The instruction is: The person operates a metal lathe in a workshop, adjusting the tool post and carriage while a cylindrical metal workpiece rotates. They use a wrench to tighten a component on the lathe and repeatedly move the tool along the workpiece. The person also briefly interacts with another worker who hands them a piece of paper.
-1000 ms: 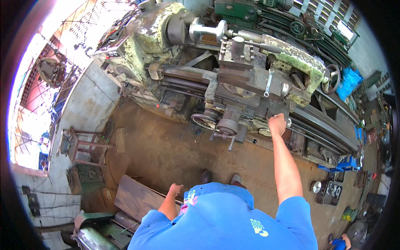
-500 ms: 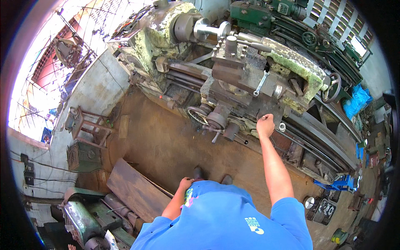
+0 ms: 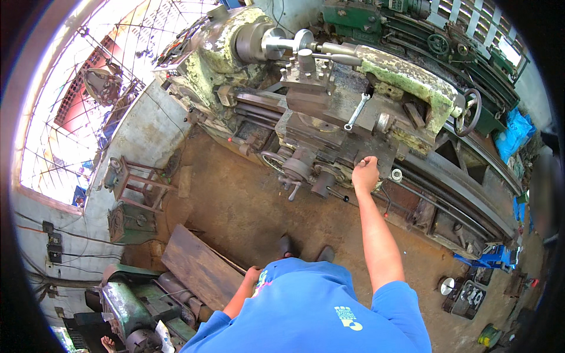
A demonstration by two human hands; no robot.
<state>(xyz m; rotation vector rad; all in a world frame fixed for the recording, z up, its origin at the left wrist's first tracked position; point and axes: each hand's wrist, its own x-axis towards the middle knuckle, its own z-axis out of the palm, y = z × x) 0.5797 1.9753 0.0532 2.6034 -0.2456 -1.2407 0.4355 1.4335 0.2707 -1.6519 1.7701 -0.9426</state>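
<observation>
My right hand [image 3: 366, 172] is closed at the front edge of the lathe's carriage [image 3: 329, 138], fingers pressed together. Whatever it pinches, if anything, is too small to tell. Just right of it sits a pale metal ring [image 3: 396, 175]. A combination wrench [image 3: 356, 112] lies on the carriage beyond the hand, beside the tool post [image 3: 306, 73]. At my left hip is my left hand [image 3: 253, 274], with its fingers mostly hidden by my blue shirt. A bright flanged metal workpiece [image 3: 283, 43] extends from the chuck [image 3: 253, 42].
A tailstock handwheel [image 3: 469, 112] stands at the right. Behind is a green lathe [image 3: 353, 20]. A wooden board [image 3: 200, 265] and a green machine [image 3: 126, 297] are at lower left, near another person's hand [image 3: 107, 343]. A tool tray [image 3: 468, 298] lies on the floor.
The view has shifted slightly. My right hand has moved a little left, away from the ring, and a red-knobbed lever now shows beside my forearm. My left hand is more covered by the shirt.
</observation>
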